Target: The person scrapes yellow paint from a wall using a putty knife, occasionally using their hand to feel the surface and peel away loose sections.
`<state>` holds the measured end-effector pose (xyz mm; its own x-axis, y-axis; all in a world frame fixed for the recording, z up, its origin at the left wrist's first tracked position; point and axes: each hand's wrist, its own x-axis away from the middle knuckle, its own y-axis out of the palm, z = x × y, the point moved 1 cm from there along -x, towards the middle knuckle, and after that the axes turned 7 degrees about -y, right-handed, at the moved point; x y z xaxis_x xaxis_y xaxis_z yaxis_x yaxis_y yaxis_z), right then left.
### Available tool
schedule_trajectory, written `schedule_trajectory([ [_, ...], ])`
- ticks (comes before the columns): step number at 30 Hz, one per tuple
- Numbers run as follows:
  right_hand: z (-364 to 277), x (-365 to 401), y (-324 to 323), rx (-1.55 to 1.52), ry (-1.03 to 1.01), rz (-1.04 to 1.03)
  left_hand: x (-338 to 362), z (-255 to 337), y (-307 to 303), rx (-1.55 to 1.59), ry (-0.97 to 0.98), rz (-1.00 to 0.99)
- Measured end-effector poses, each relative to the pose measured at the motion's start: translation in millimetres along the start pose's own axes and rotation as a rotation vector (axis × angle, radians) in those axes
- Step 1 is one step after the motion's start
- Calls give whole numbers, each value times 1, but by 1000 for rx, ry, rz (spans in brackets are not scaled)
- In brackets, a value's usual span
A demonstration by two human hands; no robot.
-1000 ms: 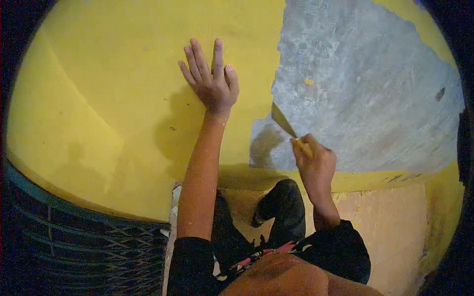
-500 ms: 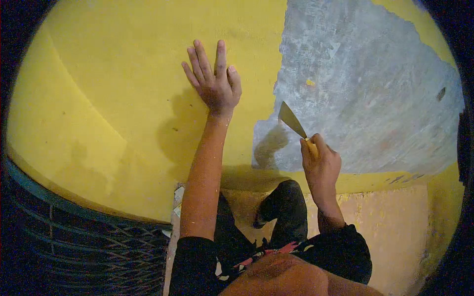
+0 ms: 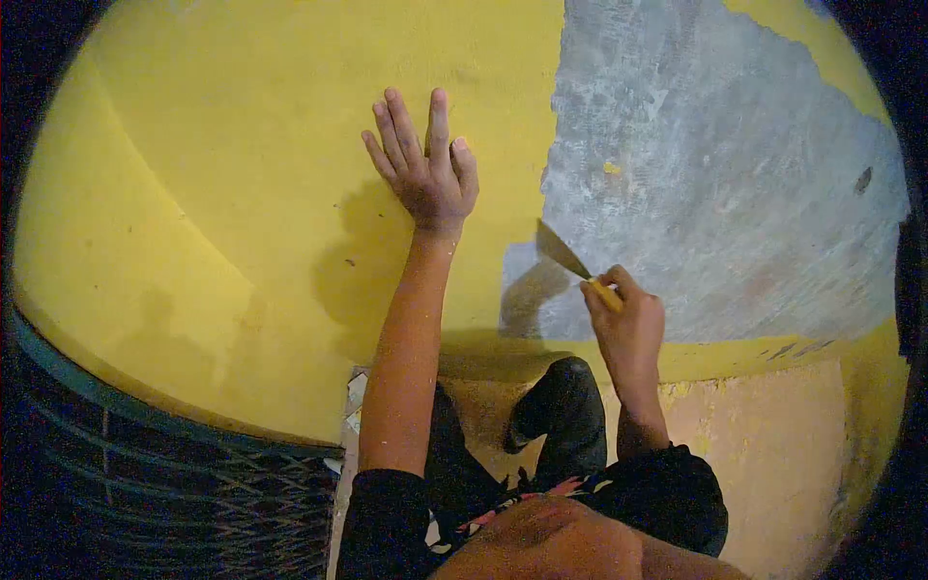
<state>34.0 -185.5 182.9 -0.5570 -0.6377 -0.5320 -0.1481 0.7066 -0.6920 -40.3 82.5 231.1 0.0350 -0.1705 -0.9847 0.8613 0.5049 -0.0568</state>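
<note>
With fingers spread, my left hand (image 3: 425, 184) rests flat against the yellow painted wall (image 3: 242, 126). My right hand (image 3: 626, 319) is closed around the yellow handle of a putty knife (image 3: 563, 251). The knife's thin blade points up and left, its edge at the border where yellow paint meets a bare grey patch (image 3: 715, 174). Whether the blade touches the wall is hard to tell. A small yellow paint fleck (image 3: 612, 168) remains within the grey patch, above the knife.
A dark metal lattice gate (image 3: 193, 493) stands at the lower left. Below the grey patch runs a yellow band, then a paler wall section (image 3: 754, 435) with chipped paint. My bent knee (image 3: 565, 406) is close to the wall.
The putty knife and my right hand have shifted slightly left and down, bringing the blade to the yellow paint's edge. My left hand stays spread on the wall; the view has moved slightly.
</note>
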Motion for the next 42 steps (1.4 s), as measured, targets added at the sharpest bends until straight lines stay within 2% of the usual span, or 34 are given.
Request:
schedule_trajectory([
  [6, -1, 1, -1, 89, 35, 95, -1, 1, -1, -2, -11, 3],
  [9, 10, 7, 2, -29, 76, 90, 2, 1, -1, 1, -6, -5],
  [12, 28, 17, 18, -47, -3, 168, 0, 0, -3, -15, -5, -6],
  [14, 40, 21, 35, -156, 101, 157, 1, -1, -1, -6, -9, -3],
  [16, 36, 17, 47, -210, 62, 215, 1, 0, 0, -15, -11, -3],
  [18, 31, 11, 49, -328, 158, 152, 0, 0, 0, -20, -12, -11],
  [20, 33, 22, 57, -338, 123, 171, 1, 1, -2, 1, -16, -19],
  [22, 30, 37, 63, -387, 184, 238, 3, 1, -1, -8, -16, -19],
  [23, 31, 42, 62, -375, 277, 190, 2, 0, -1, -14, -22, -19],
  [26, 39, 40, 77, -413, 219, 264, 2, -1, 0, -6, -16, -18],
  [30, 30, 29, 76, -488, 223, 205, 3, -1, 2, 13, -20, -13],
  [32, 26, 41, 81, -461, 133, 326, 2, -2, 2, 2, -18, -12],
  [33, 30, 47, 84, -557, 198, 298, 3, -2, 1, -2, -20, -12],
  [37, 29, 40, 83, -556, 280, 276, 1, -3, 2, 7, -22, -14],
  [42, 24, 30, 109, -596, 153, 272, 3, -2, 2, 8, -26, -9],
])
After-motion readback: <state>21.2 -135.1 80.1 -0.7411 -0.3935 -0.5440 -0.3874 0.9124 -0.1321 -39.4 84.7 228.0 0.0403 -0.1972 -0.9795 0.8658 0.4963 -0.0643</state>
